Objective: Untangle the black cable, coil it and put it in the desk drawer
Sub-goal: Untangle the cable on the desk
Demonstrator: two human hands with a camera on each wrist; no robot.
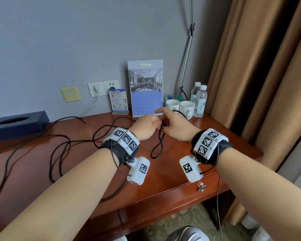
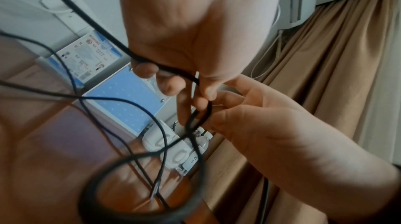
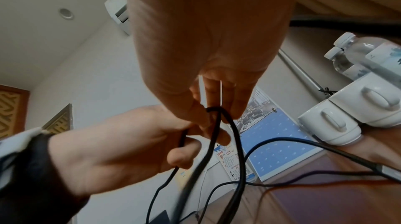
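Your black cable (image 1: 157,145) is thin and matte – a narrow loop hangs at frame centre, the rest sprawls in crossing curves over the left half of the desktop; the desk drawer (image 1: 172,197) sits closed, lower centre-right

Soft even daylight, wide-angle distortion, blurred wrist foregrounds

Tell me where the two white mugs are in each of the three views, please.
Head: white mugs at right of centre, at the desk's back.
Left wrist: lower centre, lying sideways in the picture, behind cable strands.
Right wrist: right edge, handles facing the camera.
Shared landmark: blue calendar beside them.
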